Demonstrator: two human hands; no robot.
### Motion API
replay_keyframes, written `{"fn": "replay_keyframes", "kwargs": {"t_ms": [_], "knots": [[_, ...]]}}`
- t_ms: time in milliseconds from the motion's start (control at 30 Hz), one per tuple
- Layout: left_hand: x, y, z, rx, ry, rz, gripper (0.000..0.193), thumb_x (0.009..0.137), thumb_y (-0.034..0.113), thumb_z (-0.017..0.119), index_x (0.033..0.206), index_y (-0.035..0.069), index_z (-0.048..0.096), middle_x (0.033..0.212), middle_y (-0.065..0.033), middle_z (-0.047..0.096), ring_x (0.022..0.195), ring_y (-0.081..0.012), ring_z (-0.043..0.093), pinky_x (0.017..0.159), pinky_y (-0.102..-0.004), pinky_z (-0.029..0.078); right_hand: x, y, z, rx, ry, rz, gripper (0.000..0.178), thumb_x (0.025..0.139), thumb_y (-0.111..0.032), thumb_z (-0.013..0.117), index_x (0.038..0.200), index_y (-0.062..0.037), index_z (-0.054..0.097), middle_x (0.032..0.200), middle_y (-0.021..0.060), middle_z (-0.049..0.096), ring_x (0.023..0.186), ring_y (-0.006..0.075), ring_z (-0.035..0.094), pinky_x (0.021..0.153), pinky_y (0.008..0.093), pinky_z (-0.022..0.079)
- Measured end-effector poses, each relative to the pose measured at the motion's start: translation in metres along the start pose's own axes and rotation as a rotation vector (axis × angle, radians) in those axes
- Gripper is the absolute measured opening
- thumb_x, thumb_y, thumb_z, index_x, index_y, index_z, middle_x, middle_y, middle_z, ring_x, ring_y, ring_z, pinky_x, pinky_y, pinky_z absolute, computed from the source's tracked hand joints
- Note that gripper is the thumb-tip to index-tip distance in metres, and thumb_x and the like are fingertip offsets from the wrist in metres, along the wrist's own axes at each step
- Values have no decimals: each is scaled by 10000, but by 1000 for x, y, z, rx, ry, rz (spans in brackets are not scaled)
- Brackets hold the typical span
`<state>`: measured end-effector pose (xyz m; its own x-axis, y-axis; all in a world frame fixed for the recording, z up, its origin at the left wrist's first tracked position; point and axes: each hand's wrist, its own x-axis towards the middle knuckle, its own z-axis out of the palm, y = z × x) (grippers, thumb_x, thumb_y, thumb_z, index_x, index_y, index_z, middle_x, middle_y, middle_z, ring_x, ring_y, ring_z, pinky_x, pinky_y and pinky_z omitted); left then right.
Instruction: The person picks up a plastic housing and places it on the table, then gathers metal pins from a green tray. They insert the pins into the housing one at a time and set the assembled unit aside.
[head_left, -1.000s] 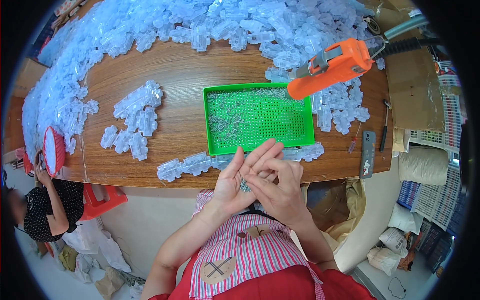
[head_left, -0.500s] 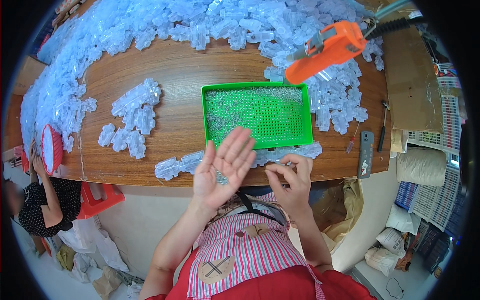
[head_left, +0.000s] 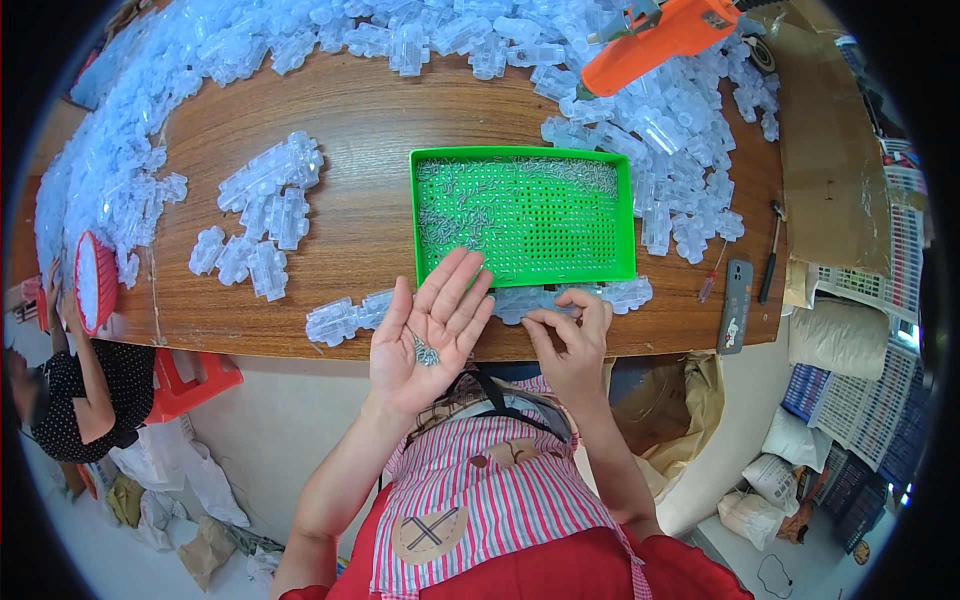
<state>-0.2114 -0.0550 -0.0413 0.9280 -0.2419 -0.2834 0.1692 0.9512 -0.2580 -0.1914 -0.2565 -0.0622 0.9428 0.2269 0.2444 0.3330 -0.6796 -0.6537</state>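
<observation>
My left hand is open with its palm up and fingers stretched out. A little heap of small silvery screws lies on that palm. To its right, my right hand is closed in a pinch of thumb and forefinger, and whatever may be between the tips is too small to make out. Just beyond both hands stands a green perforated tray with many screws scattered over its bottom. Along the table's near edge runs a row of clear plastic housings, partly hidden behind my hands.
Clear plastic housings pile up along the far and left sides. A smaller group lies left of the tray. An orange electric screwdriver hangs above the far right. A phone and hammer lie right. Another person works at left.
My left hand has shifted slightly left and its screws show more plainly. The right hand stays pinched. The orange screwdriver appears farther up, and the view has shifted slightly.
</observation>
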Motion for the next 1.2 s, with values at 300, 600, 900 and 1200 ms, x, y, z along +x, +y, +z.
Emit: {"fn": "replay_keyframes", "kwargs": {"t_ms": [300,600,900,1200], "knots": [[2,3,1,0,-3,-3,600,1058,404,199,1528,32,164,1589,-131,198,1486,-285,126,1226,-429,103,5,-3,-1,-39,-9,4,164,714,-119,798,843,-112,697,1010,74,522,919,259,458,799,366,368],[8,-12,0,77,46,-58,610,1049,427,250,1522,44,212,1579,-129,235,1478,-280,169,1220,-432,129,12,-27,-20,59,86,56,158,748,-99,774,860,-106,663,956,75,507,883,249,469,776,363,373],[10,-41,-7,81,33,-218,661,1039,474,271,1519,24,211,1574,-130,260,1447,-274,252,1193,-433,200,26,-60,-29,63,-182,-261,192,720,-94,787,897,-123,720,1025,41,540,886,228,482,750,351,385],[10,-44,-3,196,33,-196,676,1037,494,242,1518,21,215,1581,-129,242,1458,-274,223,1198,-426,186,21,-61,-26,-4,-224,-315,205,721,-111,744,919,-105,690,997,31,537,886,222,504,772,373,379]]}}
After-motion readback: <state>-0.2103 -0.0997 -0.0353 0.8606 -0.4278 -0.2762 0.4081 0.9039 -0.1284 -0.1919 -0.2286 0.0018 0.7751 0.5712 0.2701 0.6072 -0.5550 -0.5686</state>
